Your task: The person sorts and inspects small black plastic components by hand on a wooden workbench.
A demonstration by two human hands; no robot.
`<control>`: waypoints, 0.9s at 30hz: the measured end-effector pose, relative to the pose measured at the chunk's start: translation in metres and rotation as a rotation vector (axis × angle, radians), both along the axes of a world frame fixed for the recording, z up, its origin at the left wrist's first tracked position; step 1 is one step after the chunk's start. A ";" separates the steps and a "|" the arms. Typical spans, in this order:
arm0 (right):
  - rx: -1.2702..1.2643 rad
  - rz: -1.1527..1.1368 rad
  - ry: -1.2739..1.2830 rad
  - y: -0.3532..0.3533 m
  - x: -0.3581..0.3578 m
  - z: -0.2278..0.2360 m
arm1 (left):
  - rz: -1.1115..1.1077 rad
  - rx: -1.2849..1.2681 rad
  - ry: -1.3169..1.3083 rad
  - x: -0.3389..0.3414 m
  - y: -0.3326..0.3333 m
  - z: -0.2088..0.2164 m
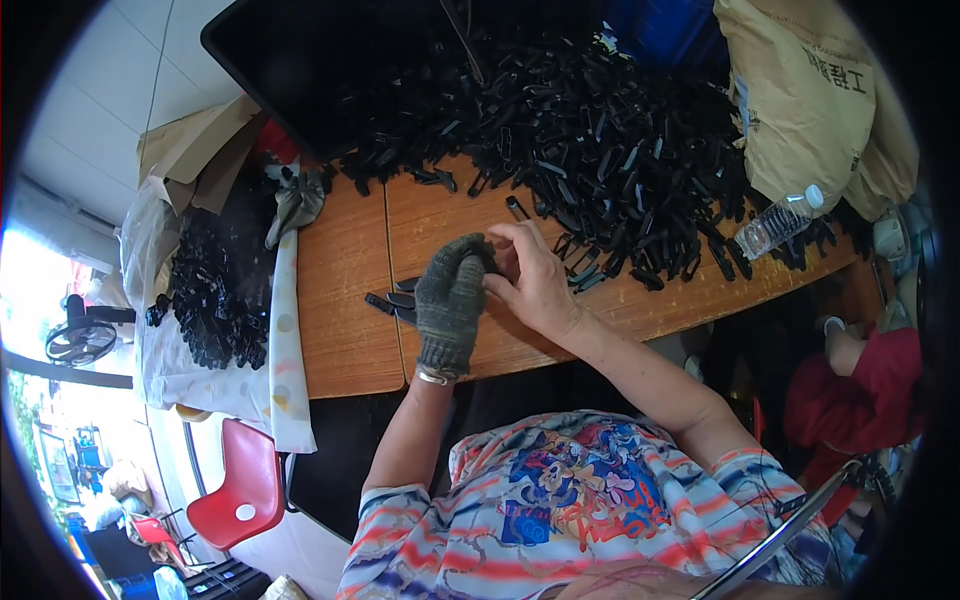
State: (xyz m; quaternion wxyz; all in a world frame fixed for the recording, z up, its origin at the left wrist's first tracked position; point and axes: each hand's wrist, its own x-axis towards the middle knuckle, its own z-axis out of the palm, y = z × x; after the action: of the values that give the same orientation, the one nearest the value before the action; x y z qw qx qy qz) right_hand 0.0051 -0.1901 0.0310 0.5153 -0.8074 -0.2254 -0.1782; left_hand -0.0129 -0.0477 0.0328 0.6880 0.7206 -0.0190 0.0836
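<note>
My left hand (452, 303), in a dark knitted glove, is closed with its fingers curled over above the wooden table (340, 300). My bare right hand (533, 275) meets it from the right, thumb and fingers bent together in a pinch. Whatever lies between the two hands is hidden by the fingers. Several small black plastic pieces (379, 303) lie on the wood just left of the glove. Another black clip-like piece (516, 207) lies beyond my right fingertips. A large heap of similar black pieces (610, 150) spreads across the far side.
A big black bin (265, 70) stands at the far left. Beside the table's left edge sits a plastic-lined pile of shiny black parts (215, 290). A clear bottle (780, 222) and a brown paper sack (805, 110) are at the right. Another person's red clothing (860, 390) shows there.
</note>
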 end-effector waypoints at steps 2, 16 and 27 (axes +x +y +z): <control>0.010 0.100 0.233 -0.002 -0.001 0.005 | -0.057 -0.184 0.142 0.002 0.009 -0.002; 0.044 0.296 0.579 0.023 0.018 -0.023 | -0.133 0.390 -0.126 0.026 0.043 -0.020; -0.385 0.059 0.285 0.026 0.143 -0.008 | -0.022 0.606 0.215 0.056 0.058 0.033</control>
State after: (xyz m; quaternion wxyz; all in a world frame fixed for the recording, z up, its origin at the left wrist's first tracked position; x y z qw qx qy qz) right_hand 0.1477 -0.1645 0.0225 0.3835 -0.9008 -0.2035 -0.0011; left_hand 0.0428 0.0100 0.0661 0.4411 0.8972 0.0220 -0.0101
